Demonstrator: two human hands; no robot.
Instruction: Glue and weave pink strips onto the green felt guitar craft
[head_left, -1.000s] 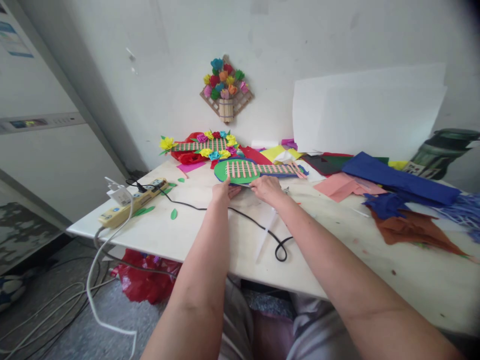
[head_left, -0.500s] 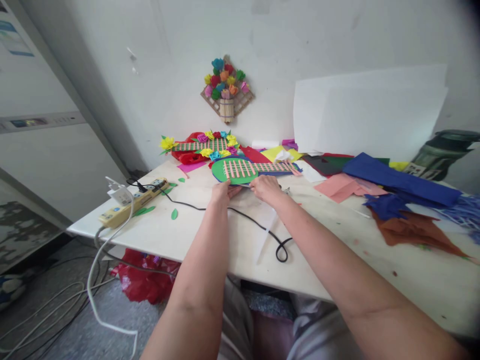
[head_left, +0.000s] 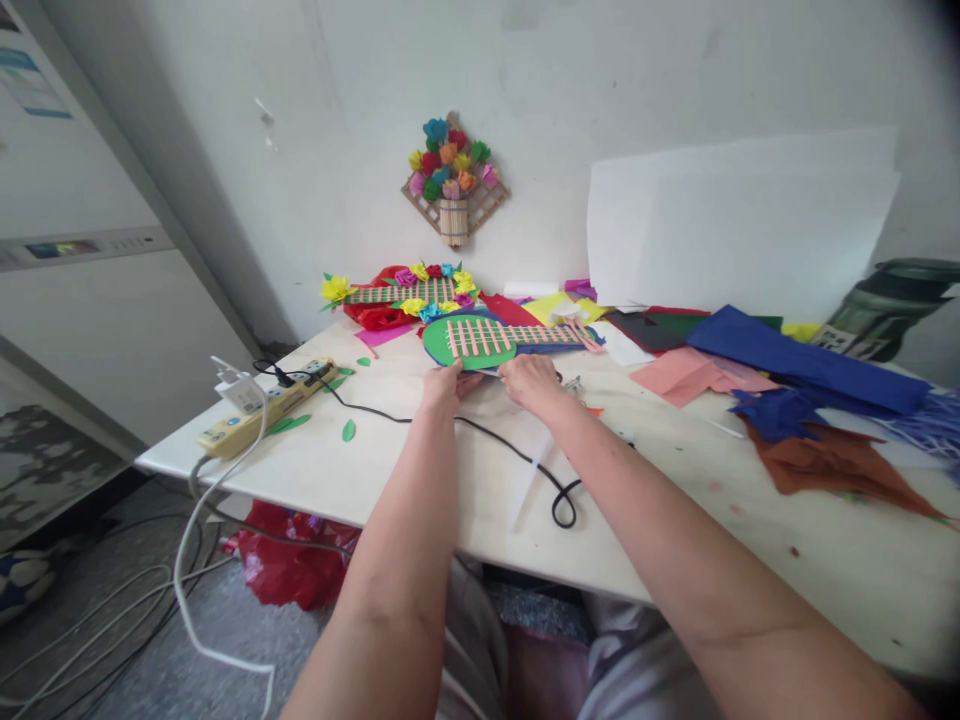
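A green and blue paper guitar (head_left: 480,340) with pink strips across its body and neck lies at the middle of the table. My left hand (head_left: 448,382) grips the near edge of its rounded body, thumb on top and fingers underneath. Close beside it, my right hand (head_left: 529,382) is closed at the guitar's near edge. A thin pale sliver shows between the hands; what it belongs to is hidden by my right fingers. A translucent white stick (head_left: 529,487) and a looped black cord (head_left: 517,447) lie below my right forearm.
Behind stands a flower-trimmed paper guitar (head_left: 405,290). A power strip (head_left: 266,405) with plugs sits at the left, green paper leaves (head_left: 349,430) nearby. Blue paper (head_left: 802,355), brown paper (head_left: 832,460) and a dark bottle (head_left: 885,310) lie right. A red bag (head_left: 292,560) hangs below the table edge.
My right hand and forearm have shifted very slightly, showing a bit more of the small items behind the wrist. My left hand and the guitar stay in place.
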